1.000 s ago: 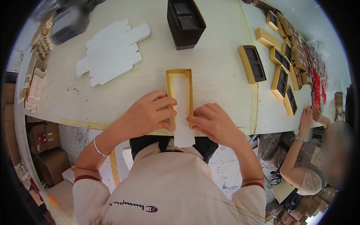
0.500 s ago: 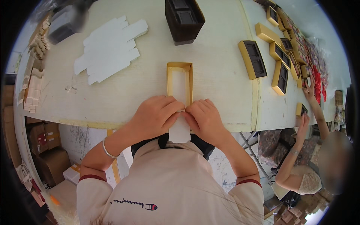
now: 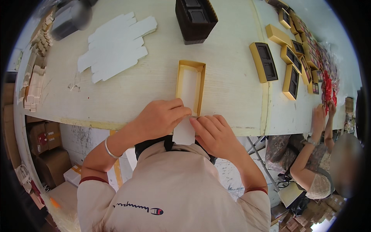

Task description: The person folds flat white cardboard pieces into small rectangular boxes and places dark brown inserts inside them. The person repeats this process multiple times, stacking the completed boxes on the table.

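With left hand (image 3: 164,116) and right hand (image 3: 214,133) we pinch the near end of the gold box (image 3: 200,92) on the table (image 3: 232,85), likely light, creasable card, better held by its corners than its white flap (image 3: 184,133).

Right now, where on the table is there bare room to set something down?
Two patches on the table look bare: between the open gold box and the white cardboard pieces, and between that box and the nearest black-lined gold box rightward. Crowded: far right, with clustered gold boxes, and left edge, with stacked pieces.
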`<state>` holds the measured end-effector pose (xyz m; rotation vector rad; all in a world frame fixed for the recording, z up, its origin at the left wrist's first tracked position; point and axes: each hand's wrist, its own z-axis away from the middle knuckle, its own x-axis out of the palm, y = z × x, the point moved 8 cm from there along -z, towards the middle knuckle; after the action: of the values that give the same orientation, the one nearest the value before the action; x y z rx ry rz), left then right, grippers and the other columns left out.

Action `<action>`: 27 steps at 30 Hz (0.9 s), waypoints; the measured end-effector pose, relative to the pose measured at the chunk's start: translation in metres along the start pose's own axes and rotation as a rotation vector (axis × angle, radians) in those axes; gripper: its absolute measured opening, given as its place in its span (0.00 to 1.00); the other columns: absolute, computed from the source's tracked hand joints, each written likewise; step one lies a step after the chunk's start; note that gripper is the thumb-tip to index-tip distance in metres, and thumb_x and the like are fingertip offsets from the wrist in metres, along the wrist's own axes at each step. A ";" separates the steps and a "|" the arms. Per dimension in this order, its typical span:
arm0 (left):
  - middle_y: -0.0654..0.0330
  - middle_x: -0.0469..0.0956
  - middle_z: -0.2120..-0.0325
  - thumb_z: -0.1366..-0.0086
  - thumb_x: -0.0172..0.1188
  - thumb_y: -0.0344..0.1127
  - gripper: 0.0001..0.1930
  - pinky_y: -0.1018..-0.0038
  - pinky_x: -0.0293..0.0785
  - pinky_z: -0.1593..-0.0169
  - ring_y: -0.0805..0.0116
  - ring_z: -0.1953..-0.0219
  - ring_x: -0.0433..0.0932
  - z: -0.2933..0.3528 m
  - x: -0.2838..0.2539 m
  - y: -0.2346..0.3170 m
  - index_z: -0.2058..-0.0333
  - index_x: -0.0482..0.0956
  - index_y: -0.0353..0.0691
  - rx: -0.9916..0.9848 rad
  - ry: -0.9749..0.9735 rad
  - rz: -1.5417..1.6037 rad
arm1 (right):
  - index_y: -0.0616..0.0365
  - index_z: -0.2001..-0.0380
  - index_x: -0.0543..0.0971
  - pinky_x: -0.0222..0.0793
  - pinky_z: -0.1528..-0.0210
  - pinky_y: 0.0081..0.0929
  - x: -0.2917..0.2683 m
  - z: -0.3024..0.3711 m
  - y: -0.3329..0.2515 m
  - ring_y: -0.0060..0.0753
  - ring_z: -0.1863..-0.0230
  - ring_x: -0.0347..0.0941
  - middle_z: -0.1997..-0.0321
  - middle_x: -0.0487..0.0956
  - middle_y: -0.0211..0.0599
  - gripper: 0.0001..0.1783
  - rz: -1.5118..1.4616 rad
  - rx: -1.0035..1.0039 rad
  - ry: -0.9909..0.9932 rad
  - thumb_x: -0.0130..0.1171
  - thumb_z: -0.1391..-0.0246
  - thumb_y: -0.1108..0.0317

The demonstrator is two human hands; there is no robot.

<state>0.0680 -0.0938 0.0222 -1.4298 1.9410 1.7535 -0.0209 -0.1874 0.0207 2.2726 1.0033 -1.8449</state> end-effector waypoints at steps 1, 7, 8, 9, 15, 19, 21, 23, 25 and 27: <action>0.60 0.72 0.74 0.45 0.61 0.25 0.06 0.69 0.70 0.73 0.60 0.76 0.74 -0.001 0.000 0.000 0.66 0.78 0.38 -0.003 -0.008 0.018 | 0.63 0.47 0.71 0.65 0.53 0.33 -0.001 -0.001 0.002 0.38 0.56 0.70 0.55 0.73 0.40 0.32 -0.037 0.003 0.006 0.62 0.61 0.74; 0.58 0.75 0.73 0.41 0.60 0.26 0.05 0.69 0.71 0.71 0.58 0.74 0.74 -0.002 0.000 -0.004 0.66 0.79 0.38 -0.051 -0.047 0.095 | 0.64 0.50 0.72 0.66 0.52 0.35 -0.006 -0.003 0.006 0.41 0.56 0.70 0.54 0.73 0.41 0.29 -0.169 0.012 0.101 0.61 0.62 0.77; 0.57 0.75 0.73 0.41 0.59 0.26 0.05 0.69 0.71 0.71 0.58 0.74 0.75 -0.002 0.000 -0.005 0.65 0.79 0.38 -0.071 -0.057 0.113 | 0.64 0.51 0.72 0.67 0.53 0.35 -0.007 -0.004 0.007 0.42 0.57 0.70 0.54 0.73 0.42 0.28 -0.190 0.019 0.142 0.61 0.62 0.78; 0.57 0.76 0.73 0.41 0.59 0.26 0.05 0.69 0.72 0.71 0.58 0.74 0.75 -0.001 0.000 -0.004 0.65 0.79 0.38 -0.068 -0.067 0.113 | 0.65 0.52 0.72 0.68 0.54 0.35 -0.009 -0.004 0.007 0.42 0.57 0.70 0.54 0.73 0.42 0.28 -0.211 0.026 0.182 0.61 0.63 0.79; 0.57 0.77 0.71 0.40 0.60 0.28 0.07 0.70 0.73 0.69 0.60 0.73 0.76 0.008 0.006 -0.001 0.62 0.78 0.37 -0.116 -0.121 0.230 | 0.65 0.54 0.74 0.71 0.65 0.32 -0.011 -0.005 0.004 0.45 0.64 0.71 0.62 0.74 0.43 0.26 -0.241 0.000 0.242 0.60 0.64 0.83; 0.55 0.78 0.71 0.36 0.58 0.32 0.14 0.69 0.72 0.69 0.60 0.74 0.75 0.012 0.005 -0.009 0.52 0.71 0.40 -0.227 -0.116 0.594 | 0.61 0.55 0.74 0.68 0.70 0.32 -0.011 -0.010 0.018 0.41 0.70 0.68 0.69 0.73 0.40 0.22 -0.446 0.157 0.280 0.60 0.57 0.84; 0.55 0.78 0.70 0.34 0.56 0.35 0.16 0.67 0.72 0.68 0.58 0.75 0.75 0.013 0.006 -0.012 0.49 0.67 0.41 -0.270 -0.127 0.620 | 0.60 0.55 0.72 0.65 0.72 0.30 -0.005 -0.017 0.024 0.36 0.74 0.66 0.72 0.72 0.37 0.20 -0.547 0.255 0.317 0.59 0.52 0.84; 0.54 0.78 0.69 0.32 0.54 0.36 0.17 0.67 0.71 0.68 0.57 0.76 0.74 0.015 0.008 -0.016 0.48 0.64 0.41 -0.316 -0.142 0.464 | 0.59 0.55 0.71 0.63 0.74 0.25 0.009 -0.016 0.040 0.29 0.75 0.65 0.74 0.72 0.34 0.18 -0.857 0.421 0.329 0.58 0.48 0.83; 0.54 0.77 0.64 0.33 0.54 0.34 0.17 0.68 0.71 0.69 0.58 0.76 0.74 0.016 0.009 -0.014 0.48 0.64 0.40 -0.332 -0.077 0.392 | 0.59 0.52 0.69 0.61 0.75 0.19 0.019 -0.012 0.047 0.20 0.75 0.62 0.69 0.72 0.32 0.18 -0.991 0.479 0.322 0.58 0.45 0.81; 0.53 0.76 0.59 0.33 0.54 0.32 0.16 0.69 0.71 0.71 0.59 0.77 0.75 0.018 0.009 -0.014 0.49 0.65 0.40 -0.356 0.051 0.454 | 0.60 0.53 0.70 0.62 0.75 0.20 0.010 -0.014 0.042 0.22 0.76 0.63 0.63 0.73 0.35 0.18 -0.882 0.422 0.400 0.59 0.47 0.82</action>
<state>0.0652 -0.0808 0.0010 -1.1935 2.1944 2.3824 0.0131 -0.2102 0.0008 2.7808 2.1371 -2.0311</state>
